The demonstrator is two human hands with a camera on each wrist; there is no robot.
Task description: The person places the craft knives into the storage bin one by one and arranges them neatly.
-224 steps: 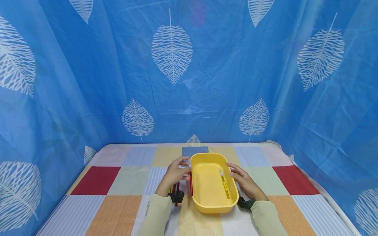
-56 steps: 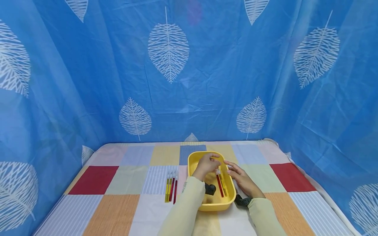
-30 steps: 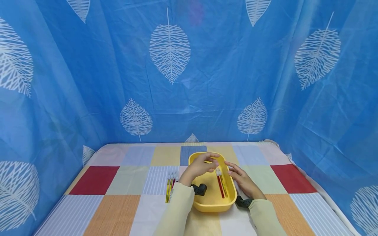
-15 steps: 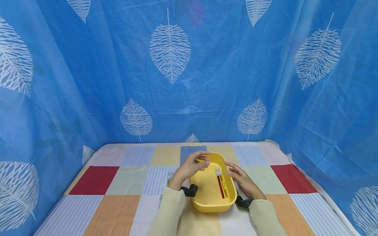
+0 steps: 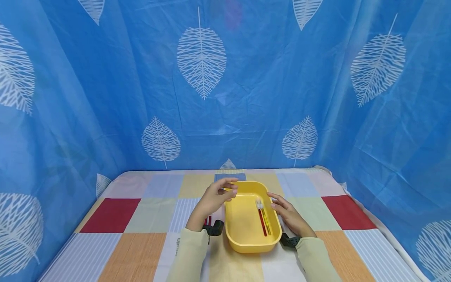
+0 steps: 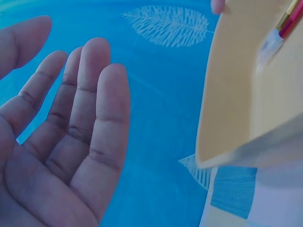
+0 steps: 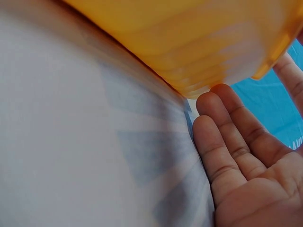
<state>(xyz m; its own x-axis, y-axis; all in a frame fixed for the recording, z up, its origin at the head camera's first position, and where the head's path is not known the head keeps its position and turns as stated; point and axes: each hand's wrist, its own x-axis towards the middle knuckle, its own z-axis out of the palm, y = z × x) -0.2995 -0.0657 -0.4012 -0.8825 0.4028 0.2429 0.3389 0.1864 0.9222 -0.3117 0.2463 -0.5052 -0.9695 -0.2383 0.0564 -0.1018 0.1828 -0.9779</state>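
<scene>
Two slim pen-like sticks, one red (image 5: 262, 222) and one yellow (image 5: 266, 222), lie side by side in a yellow plastic tray (image 5: 251, 249). Both have whitish, translucent-looking tips; their exact kind is unclear. My left hand (image 5: 215, 197) hovers by the tray's far left rim and holds nothing; the left wrist view shows its fingers fairly straight and spread. My right hand (image 5: 290, 215) rests against the tray's right side, with fingertips at the rim. In the right wrist view, several fairly straight fingers (image 7: 220, 137) lie along the tray's outer wall.
More such sticks lie on the cloth left of the tray; only short red parts (image 5: 209, 220) show behind my left wrist and its black strap. A patchwork cloth (image 5: 134, 254) covers the table. Blue leaf-print curtains (image 5: 246, 117) hang behind and at both sides.
Earlier my left hand held a red stick left of the tray; that stick now lies beside the yellow one. The left hand has since moved leftward out of the tray. My right hand stays put.
</scene>
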